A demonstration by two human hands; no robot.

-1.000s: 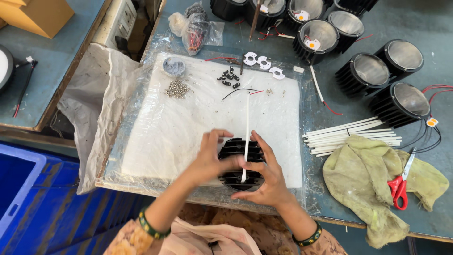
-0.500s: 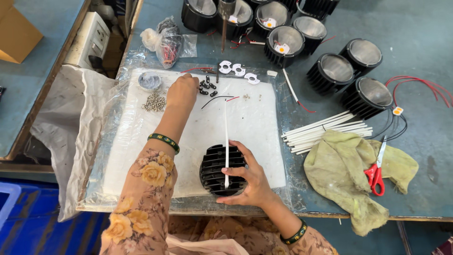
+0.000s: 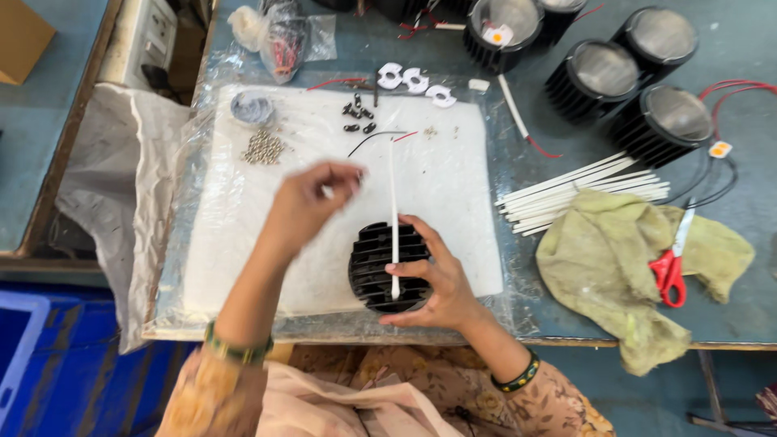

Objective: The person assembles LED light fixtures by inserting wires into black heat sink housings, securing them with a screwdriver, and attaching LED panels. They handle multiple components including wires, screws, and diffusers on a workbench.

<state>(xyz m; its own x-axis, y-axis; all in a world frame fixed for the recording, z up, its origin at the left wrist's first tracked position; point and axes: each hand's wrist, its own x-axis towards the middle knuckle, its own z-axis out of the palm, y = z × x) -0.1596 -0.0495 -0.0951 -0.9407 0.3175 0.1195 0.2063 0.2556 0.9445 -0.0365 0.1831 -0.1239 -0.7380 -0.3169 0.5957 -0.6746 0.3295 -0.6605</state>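
The black finned housing point(image 3: 387, 267) sits near the front edge of the white pad point(image 3: 453, 194), steadied by the right hand point(image 3: 437, 279) gripping its side, a white tube point(image 3: 393, 214) sticking out. The left hand point(image 3: 312, 202), blurred, pinches something small just above. That small part could slip and roll among the screws point(image 3: 263, 147).

We see a yellowish rag point(image 3: 639, 267) at the right of the table, with red-handled scissors point(image 3: 670, 271) lying on it. Just beside it lies a bundle of white tubes point(image 3: 579, 190). Further back stand black round lamp housings point(image 3: 603, 77) with red wires point(image 3: 740, 87). A plastic bag point(image 3: 279, 36) and three white rings point(image 3: 414, 81) lie near the back edge, and a blue crate point(image 3: 20, 356) sits low at the left.
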